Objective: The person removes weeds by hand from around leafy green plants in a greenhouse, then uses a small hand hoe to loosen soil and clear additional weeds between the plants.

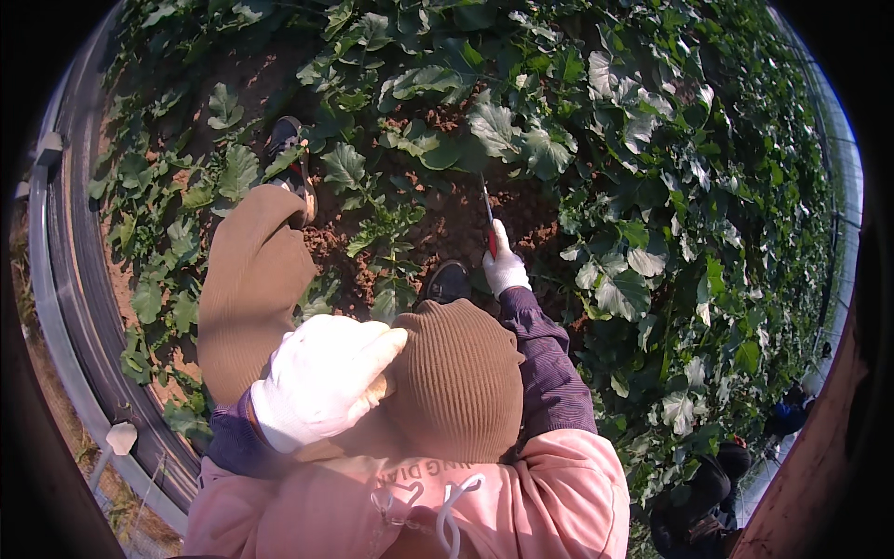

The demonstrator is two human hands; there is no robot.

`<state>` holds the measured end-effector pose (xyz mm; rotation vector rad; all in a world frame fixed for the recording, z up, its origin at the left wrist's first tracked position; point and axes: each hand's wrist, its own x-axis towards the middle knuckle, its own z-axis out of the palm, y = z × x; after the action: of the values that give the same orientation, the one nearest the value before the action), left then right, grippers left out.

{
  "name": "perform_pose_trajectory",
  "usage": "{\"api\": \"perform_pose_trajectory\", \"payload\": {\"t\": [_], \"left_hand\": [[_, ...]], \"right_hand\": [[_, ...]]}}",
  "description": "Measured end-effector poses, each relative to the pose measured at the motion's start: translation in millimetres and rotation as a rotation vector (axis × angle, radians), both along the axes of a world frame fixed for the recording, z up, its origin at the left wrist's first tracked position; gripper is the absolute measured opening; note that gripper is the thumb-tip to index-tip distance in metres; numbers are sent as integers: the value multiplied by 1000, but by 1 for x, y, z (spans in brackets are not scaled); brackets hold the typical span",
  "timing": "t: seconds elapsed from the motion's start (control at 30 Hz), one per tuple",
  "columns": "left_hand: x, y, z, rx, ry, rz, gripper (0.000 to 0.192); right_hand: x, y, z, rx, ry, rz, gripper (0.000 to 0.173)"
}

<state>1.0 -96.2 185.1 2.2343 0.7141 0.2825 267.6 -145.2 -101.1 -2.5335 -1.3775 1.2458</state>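
Observation:
My right hand, in a white glove, grips the red handle of a narrow-bladed knife. Its blade points away from me, over brown soil and beneath broad green leaves. Closer to the camera, my left hand wears a white glove, overexposed by sunlight. Its fingers are curled in front of my brown corduroy knees, and whether anything sits inside them is hidden. Between my feet grows a leafy green plant with lobed leaves.
Dense leafy crop covers the ground ahead and to the right. My dark shoes stand among the plants. Along the left run black sheeting and a pale rail. Another person in dark clothes is at the lower right.

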Motion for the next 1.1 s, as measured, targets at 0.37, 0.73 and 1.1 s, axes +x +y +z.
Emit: {"api": "perform_pose_trajectory", "payload": {"t": [0.37, 0.73, 1.1], "left_hand": [[0, -6, 0, 63, -58, 0, 51], [0, -11, -4, 22, 40, 54, 43], [14, -12, -11, -331, 125, 23, 42]], "right_hand": [[49, -129, 10, 11, 9, -86, 73], [22, -126, 15, -205, 54, -208, 67], [13, -165, 19, 75, 128, -165, 67]]}}
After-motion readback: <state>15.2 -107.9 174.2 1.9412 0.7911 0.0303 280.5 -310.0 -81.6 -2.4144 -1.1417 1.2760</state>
